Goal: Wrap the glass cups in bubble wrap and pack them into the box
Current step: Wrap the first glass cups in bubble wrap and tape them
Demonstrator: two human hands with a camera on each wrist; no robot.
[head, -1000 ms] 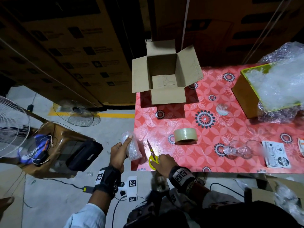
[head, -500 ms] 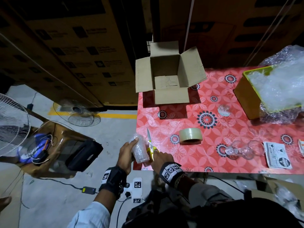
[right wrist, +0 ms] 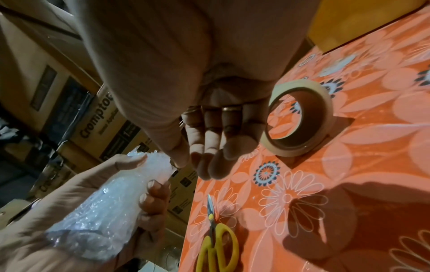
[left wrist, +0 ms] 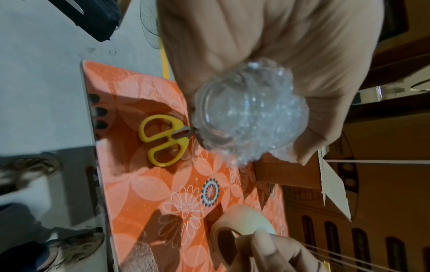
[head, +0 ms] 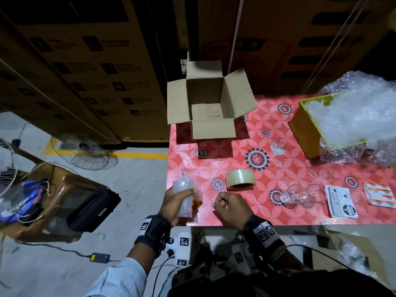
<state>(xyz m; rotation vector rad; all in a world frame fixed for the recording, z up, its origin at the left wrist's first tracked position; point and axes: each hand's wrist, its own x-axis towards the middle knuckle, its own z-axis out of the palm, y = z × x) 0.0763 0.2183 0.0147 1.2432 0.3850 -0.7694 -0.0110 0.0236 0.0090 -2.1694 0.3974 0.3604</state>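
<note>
left hand (head: 174,204): I grip the wrapped cup (head: 184,196)
right hand (right wrist: 216,139): fingers loosely curled, empty
risk: untaped wrap could unroll

Between my hands and the open cardboard box (head: 211,103) at the far edge, the tablecloth (head: 216,159) lies bare. The tape roll (head: 240,179) sits just right; scissors (left wrist: 163,139) lie near, seemingly under the wrapped cup (head: 184,198).
</note>
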